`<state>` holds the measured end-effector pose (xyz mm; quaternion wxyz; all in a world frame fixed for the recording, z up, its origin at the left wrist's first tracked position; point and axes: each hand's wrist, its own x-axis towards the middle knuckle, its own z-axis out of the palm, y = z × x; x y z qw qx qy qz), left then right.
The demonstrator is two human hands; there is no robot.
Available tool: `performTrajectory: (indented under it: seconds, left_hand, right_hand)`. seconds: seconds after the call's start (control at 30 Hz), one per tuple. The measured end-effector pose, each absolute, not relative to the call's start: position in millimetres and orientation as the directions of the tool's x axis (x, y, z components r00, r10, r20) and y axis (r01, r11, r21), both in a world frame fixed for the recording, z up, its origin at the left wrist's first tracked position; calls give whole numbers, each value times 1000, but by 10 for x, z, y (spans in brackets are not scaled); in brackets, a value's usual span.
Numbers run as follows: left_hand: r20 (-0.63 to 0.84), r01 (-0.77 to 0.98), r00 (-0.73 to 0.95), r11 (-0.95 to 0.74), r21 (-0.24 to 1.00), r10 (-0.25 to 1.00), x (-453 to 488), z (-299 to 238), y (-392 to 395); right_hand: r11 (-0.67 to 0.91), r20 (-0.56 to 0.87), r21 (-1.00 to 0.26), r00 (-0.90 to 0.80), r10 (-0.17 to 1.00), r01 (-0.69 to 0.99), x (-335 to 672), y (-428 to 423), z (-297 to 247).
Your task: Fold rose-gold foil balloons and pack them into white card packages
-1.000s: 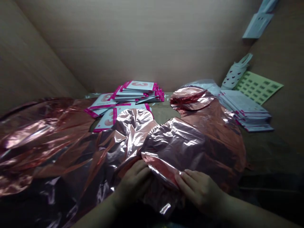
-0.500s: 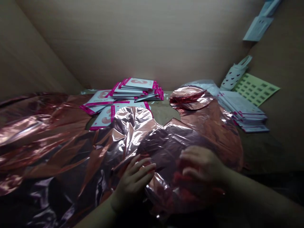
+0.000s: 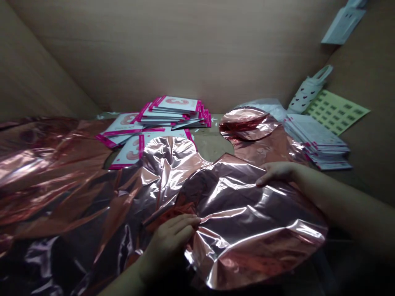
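A flat rose-gold foil balloon [image 3: 237, 201] with rounded lobes lies across the front, its near part turned up and creased. My left hand [image 3: 173, 234] pinches the foil at the left of this part, with the thumb mostly hidden. At its upper right edge, my right hand [image 3: 277, 172] grips the foil between thumb and fingers; some fingers are out of sight behind it. Another round lobe [image 3: 249, 123] lies farther back, partly folded over. More rose-gold foil [image 3: 61, 176] spreads over the left side in wrinkled layers.
Behind the foil sits a leaning pile of white and pink cards [image 3: 175, 105] printed with a 3. On the right are a stack of white packets [image 3: 321, 139], a yellow label sheet [image 3: 339, 111] and a white pouch with hearts [image 3: 307, 94]. Wooden panels [image 3: 173, 53] enclose the back and sides.
My right hand has moved up and right and now grips the foil's edge. The near foil lobe has spread out to the right. My left fingers have closed on the foil.
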<state>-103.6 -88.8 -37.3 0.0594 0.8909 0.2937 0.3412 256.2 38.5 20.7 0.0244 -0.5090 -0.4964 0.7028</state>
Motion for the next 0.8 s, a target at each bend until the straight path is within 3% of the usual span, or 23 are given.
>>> performTrajectory:
  seconds: [0.07, 0.2, 0.3, 0.4, 0.57, 0.7, 0.8]
  left_hand:
    - [506, 476, 647, -821, 316, 570, -1036, -276, -794]
    - [230, 472, 814, -838, 272, 533, -883, -7, -408]
    - [25, 387, 914, -891, 239, 404, -701, 104, -153]
    - [-97, 402, 916, -892, 208, 390, -632, 98, -70]
    - [-30, 457, 886, -863, 216, 462, -747, -44, -122]
    - [176, 440, 864, -878, 189, 471, -648, -159, -204]
    - [251, 412, 861, -896, 163, 442, -457, -213, -283]
  right_hand:
    - [-438, -618, -782, -466, 633, 443, 2567, 371, 189]
    - [-371, -486, -855, -311, 817, 362, 2755, 398, 171]
    - [-405, -472, -849, -143, 870, 338, 2928, 382, 143]
    - [-466, -498, -844, -68, 864, 265, 3104, 253, 104]
    - [-715, -700, -690, -149, 698, -110, 3329, -253, 77]
    - [-683, -675, -719, -103, 730, -130, 3218, -528, 74]
    - [-622, -617, -744, -108, 780, -245, 3072, -550, 115]
